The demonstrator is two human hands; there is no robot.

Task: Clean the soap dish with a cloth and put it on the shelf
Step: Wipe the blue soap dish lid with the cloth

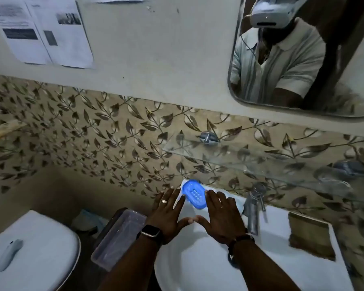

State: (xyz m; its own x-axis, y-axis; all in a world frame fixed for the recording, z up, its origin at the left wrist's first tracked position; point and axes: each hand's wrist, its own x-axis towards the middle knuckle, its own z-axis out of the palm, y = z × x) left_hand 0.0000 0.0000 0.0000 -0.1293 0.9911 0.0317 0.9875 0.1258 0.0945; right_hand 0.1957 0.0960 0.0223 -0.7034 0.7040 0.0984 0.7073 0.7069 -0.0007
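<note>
Head view
Left hand (168, 215): flat, palm down, fingers spread wide; holds nothing; hovers over the sink's back rim at 10 o'clock from the basin centre. Ring on one finger, watch (150, 231) on the wrist.
Right hand (221, 217): flat, palm down, fingers spread wide; holds nothing; just beside the left hand, thumb tips close together, contact cannot be told. Dark band (240, 239) on the wrist.
Soap dish (193, 194): blue, oval, slotted; lies on the sink's back ledge at 12 o'clock from the hands, between the two sets of fingertips. Right fingertips (208, 193) at its edge; whether they touch cannot be told.
Shelf (250, 162): clear glass, on the tiled wall at 1 o'clock from the dish, well above it.
Cloth (311, 236): brown, flat on the sink's right ledge, at 3 o'clock from the right hand, apart from it.
Tap (253, 208): metal, upright, between the right hand and the cloth.
Sink (198, 267): white basin under both forearms.
Mirror (298, 59): at 1 o'clock, reflects a person in a pale striped shirt wearing a headset.
Toilet (29, 248): white, lid shut, at 8 o'clock.
Tray (118, 236): clear plastic, between toilet and sink.
</note>
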